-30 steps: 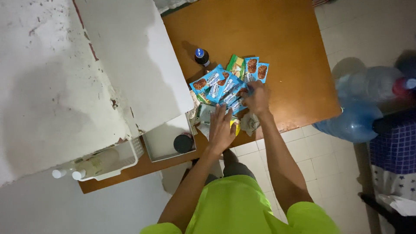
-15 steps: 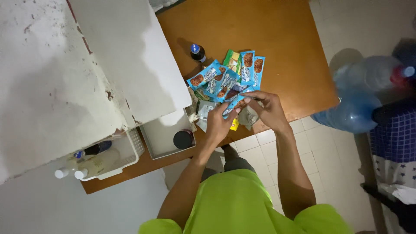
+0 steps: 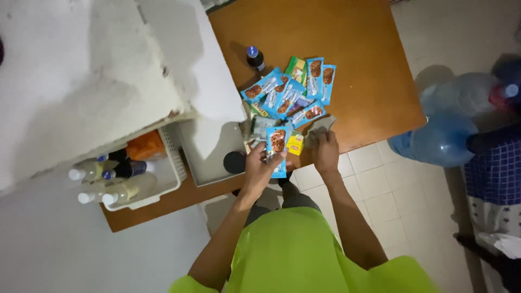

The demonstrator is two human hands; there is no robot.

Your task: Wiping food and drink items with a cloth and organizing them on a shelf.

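My left hand [image 3: 259, 165] holds a blue cookie packet [image 3: 278, 142] upright over the near edge of the wooden table [image 3: 353, 49]. My right hand [image 3: 325, 149] grips a greyish packet [image 3: 320, 126] just to the right of it. Beyond both hands lies a spread of several blue cookie packets [image 3: 287, 92], with a green packet [image 3: 296, 66] at the far side and a small yellow box [image 3: 295, 144] between my hands. A dark bottle with a blue cap [image 3: 254, 57] stands behind the pile.
A white tray [image 3: 191, 157] with a black round lid [image 3: 234, 162] sits left of my hands. Further left, a white basket [image 3: 163, 187] holds several bottles and an orange pack. Large blue water jugs [image 3: 448, 127] stand on the tiled floor at right. A white wall corner fills the upper left.
My left hand has lifted a blue cookie packet off the pile and turned it upright. My right hand has drawn back toward the table edge with a greyish packet.
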